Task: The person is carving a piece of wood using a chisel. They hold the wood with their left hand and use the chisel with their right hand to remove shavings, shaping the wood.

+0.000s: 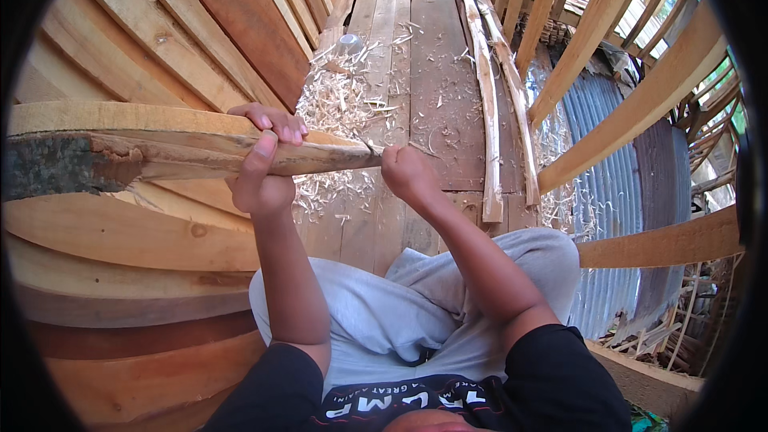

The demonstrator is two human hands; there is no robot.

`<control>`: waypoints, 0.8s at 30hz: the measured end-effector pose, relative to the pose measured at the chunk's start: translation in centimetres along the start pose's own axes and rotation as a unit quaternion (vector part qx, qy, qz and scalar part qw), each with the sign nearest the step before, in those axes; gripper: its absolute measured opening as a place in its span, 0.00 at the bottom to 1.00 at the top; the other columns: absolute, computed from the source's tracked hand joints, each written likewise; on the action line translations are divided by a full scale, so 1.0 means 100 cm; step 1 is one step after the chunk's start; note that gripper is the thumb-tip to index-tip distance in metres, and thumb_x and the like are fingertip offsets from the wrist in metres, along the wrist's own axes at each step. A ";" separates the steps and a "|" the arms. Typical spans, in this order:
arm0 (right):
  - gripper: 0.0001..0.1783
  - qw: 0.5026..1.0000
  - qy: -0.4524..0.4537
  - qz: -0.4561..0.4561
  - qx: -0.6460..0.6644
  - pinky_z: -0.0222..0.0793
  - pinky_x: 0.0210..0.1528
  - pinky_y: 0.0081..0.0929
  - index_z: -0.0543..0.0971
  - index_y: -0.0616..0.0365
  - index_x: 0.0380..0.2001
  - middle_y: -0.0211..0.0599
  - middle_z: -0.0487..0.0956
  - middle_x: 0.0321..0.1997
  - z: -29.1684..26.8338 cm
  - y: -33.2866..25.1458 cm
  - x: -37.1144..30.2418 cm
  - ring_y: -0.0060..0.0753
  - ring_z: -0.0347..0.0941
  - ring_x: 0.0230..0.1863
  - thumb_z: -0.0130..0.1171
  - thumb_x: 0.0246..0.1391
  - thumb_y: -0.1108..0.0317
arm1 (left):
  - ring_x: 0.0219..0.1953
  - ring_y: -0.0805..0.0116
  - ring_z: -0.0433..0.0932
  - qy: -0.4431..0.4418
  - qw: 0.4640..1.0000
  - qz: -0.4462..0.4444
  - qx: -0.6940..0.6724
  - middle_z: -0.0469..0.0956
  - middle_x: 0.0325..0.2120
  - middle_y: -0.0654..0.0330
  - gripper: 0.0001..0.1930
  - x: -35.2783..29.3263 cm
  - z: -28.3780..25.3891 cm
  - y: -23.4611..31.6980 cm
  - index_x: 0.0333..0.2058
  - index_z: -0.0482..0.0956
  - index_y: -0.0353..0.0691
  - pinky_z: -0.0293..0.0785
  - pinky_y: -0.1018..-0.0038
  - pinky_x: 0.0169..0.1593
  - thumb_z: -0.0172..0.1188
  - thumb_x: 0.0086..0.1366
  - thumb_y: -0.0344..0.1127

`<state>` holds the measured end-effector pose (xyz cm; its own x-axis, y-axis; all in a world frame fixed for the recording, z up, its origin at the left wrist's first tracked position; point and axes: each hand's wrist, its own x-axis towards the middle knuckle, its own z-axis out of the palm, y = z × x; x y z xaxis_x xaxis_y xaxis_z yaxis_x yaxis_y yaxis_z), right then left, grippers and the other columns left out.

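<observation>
A dark shirt (408, 388) fills bottom centre; centre-left, the left hand's (260, 180) grip clasps a plank (180, 142); the right hand's (410, 174) grip, mid-frame, is closed, contents unclear.

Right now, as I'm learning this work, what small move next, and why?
Probably draw the right hand outward from the plank: it is closed at the tip, the left hand grips farther back, and shavings lie below.

Daylight is bright, palest beyond the slats (584, 40) at right; fisheye bends the wall boards (240, 16) toward black edges
</observation>
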<state>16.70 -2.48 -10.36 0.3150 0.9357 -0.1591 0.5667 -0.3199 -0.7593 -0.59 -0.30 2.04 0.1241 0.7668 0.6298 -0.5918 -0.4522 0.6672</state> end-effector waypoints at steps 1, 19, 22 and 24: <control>0.31 1.000 -0.007 -0.007 0.006 0.68 0.47 0.53 0.79 0.73 0.28 0.69 0.77 0.31 0.000 0.005 0.000 0.68 0.75 0.39 0.35 0.61 0.55 | 0.30 0.66 0.69 0.002 1.000 0.000 -0.001 0.69 0.26 0.56 0.13 0.000 0.000 0.000 0.38 0.66 0.37 0.67 0.65 0.42 0.55 0.54 0.31; 0.28 0.988 0.083 -0.088 -0.094 0.73 0.34 0.50 0.81 0.64 0.21 0.55 0.79 0.24 -0.003 0.007 0.007 0.59 0.78 0.27 0.39 0.59 0.55 | 0.32 0.65 0.68 -0.018 0.999 -0.004 0.029 0.67 0.27 0.58 0.13 -0.002 -0.003 -0.001 0.38 0.66 0.40 0.66 0.65 0.43 0.54 0.56 0.36; 0.27 0.980 0.106 -0.112 -0.126 0.74 0.31 0.48 0.81 0.62 0.19 0.52 0.80 0.23 -0.007 0.014 0.012 0.56 0.78 0.24 0.40 0.59 0.56 | 0.30 0.66 0.69 -0.011 1.000 -0.005 0.007 0.69 0.26 0.56 0.12 -0.001 0.000 -0.001 0.38 0.66 0.37 0.67 0.65 0.42 0.55 0.55 0.32; 0.26 0.980 0.095 -0.095 -0.149 0.74 0.31 0.48 0.82 0.61 0.21 0.52 0.80 0.25 -0.029 0.004 0.004 0.55 0.78 0.25 0.40 0.59 0.56 | 0.30 0.66 0.69 -0.037 0.999 -0.002 -0.008 0.69 0.26 0.55 0.12 -0.003 -0.004 -0.002 0.38 0.66 0.37 0.67 0.64 0.42 0.55 0.55 0.31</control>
<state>19.26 -2.68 -8.90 0.3022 0.9470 0.1093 0.8168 -0.1981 -0.5418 -0.87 -0.24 1.60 0.1846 0.7326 0.6552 -0.6034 -0.4417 0.6639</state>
